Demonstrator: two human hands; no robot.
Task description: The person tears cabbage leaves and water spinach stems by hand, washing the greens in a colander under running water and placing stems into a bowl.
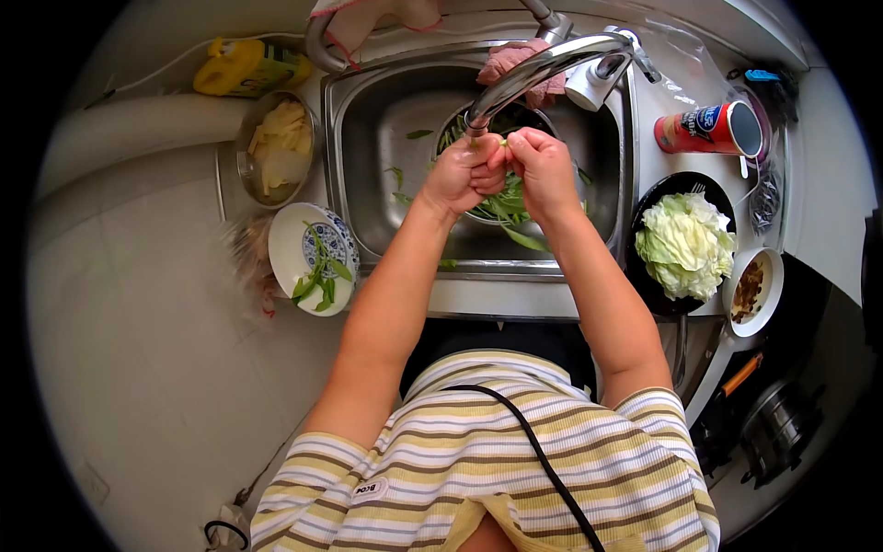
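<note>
Over the sink [377,207], my left hand [460,175] and my right hand [546,175] meet just below the tap spout. Both are closed, with the fingertips pinching a small pale-green vegetable stem [503,143] between them. Most of that stem is hidden by the fingers. Directly beneath is a round bowl of long-leaved leafy greens [506,204], partly covered by my hands. A few loose leaves [402,197] lie on the sink floor to the left.
The chrome tap [552,66] arches over my hands. Left of the sink stand a white bowl with some greens [283,241], a metal bowl of pale slices [281,138] and a yellow bottle [248,67]. On the right are a cabbage [685,244] in a black pan, a small bowl [771,299] and a red can [690,132].
</note>
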